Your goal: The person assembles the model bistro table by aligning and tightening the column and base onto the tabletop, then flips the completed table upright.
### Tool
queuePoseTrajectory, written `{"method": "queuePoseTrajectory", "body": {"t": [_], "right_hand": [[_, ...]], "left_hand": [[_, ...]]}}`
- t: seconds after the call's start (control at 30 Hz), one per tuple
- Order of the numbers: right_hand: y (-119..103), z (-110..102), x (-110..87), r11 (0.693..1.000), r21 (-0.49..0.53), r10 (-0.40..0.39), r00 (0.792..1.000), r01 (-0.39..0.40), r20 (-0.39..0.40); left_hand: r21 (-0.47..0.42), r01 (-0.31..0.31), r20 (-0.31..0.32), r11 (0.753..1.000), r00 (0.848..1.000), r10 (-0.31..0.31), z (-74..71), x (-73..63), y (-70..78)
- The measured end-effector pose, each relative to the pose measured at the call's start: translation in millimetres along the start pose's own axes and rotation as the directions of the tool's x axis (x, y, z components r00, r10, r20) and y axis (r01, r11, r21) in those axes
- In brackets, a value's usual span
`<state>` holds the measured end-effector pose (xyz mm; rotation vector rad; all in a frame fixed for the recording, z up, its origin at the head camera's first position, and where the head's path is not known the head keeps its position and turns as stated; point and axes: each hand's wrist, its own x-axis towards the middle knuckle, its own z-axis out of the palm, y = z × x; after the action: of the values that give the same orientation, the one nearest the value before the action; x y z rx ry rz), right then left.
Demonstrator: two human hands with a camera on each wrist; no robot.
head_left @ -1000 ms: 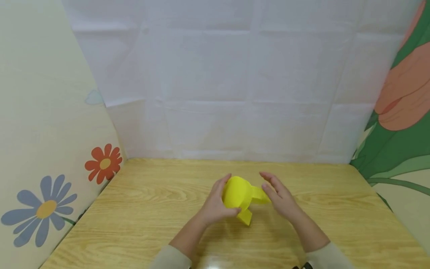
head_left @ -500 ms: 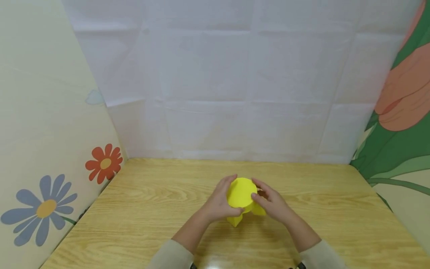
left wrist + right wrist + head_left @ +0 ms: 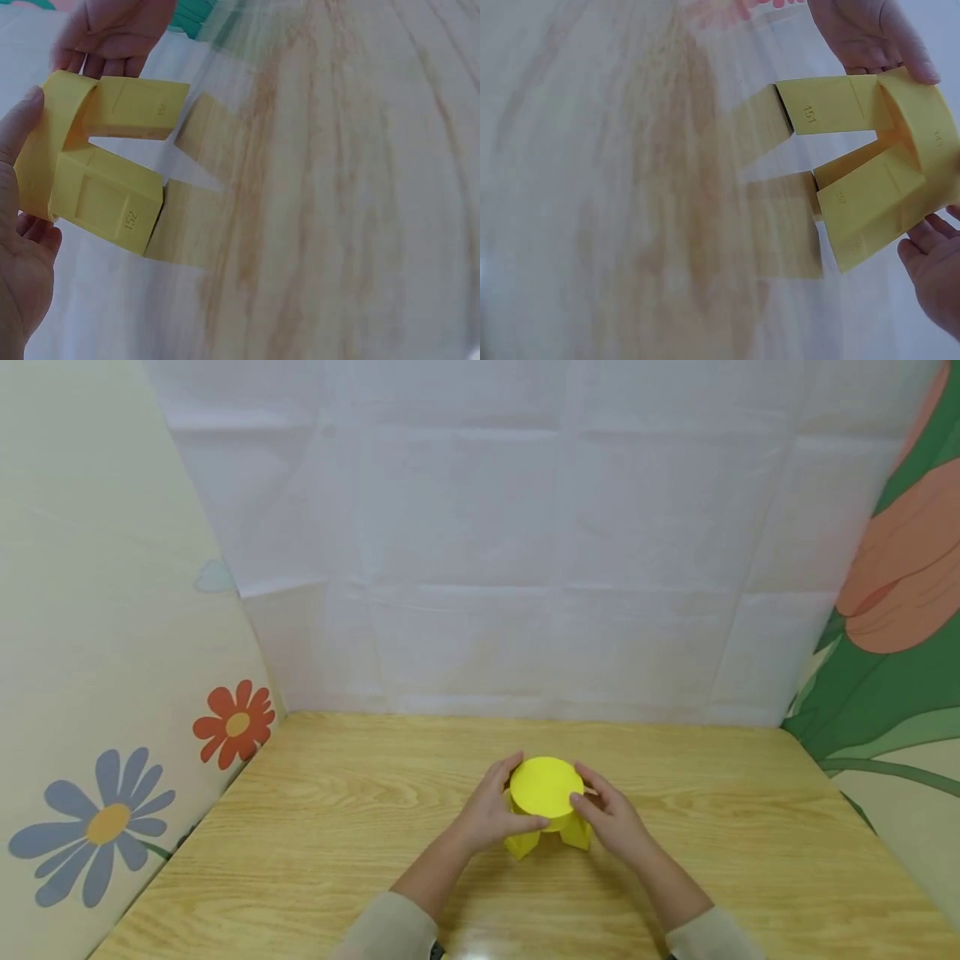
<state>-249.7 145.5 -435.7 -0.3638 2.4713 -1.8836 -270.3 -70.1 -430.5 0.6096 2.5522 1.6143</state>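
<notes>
A small yellow stool with a flat round top and thick, blocky legs is upright on the wooden table, both hands around its rim. My left hand grips the left side, thumb along the front edge and fingers toward the back. From the right, my right hand holds the rim between thumb and fingers. Embossed numbers mark a leg in the left wrist view and another leg in the right wrist view. Leg ends meet their reflections on the tabletop. The stool's far side is hidden in the head view.
The wood-grain table reaches back to a creased white sheet. A flower-printed panel lines the left edge, and a tulip-printed panel lines the right.
The yellow stool has turned from tilted, legs toward the right, to upright with its round top facing up. My right hand has come in from beside it and taken hold of the rim.
</notes>
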Motion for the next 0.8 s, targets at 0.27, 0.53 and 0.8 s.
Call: {"method": "queuePoseTrajectory", "body": {"t": [0.27, 0.53, 0.8], "right_hand": [[3, 1, 0.1, 0.998, 0.062, 0.024, 1.000, -0.024, 0.008], [4, 1, 1.8, 0.997, 0.004, 0.076, 0.997, -0.076, -0.007], [6, -1, 4.2, 0.994, -0.040, 0.101, 0.995, -0.102, -0.020]], "left_hand": [[-0.167, 0.036, -0.056, 0.985, 0.997, -0.046, 3.4, -0.3, -6.2], [-0.229, -0.017, -0.098, 0.973, 0.995, -0.006, 1.1, 1.6, -15.8], [-0.245, -0.039, -0.087, 0.969, 0.996, 0.018, 1.9, 1.9, -17.0]]}}
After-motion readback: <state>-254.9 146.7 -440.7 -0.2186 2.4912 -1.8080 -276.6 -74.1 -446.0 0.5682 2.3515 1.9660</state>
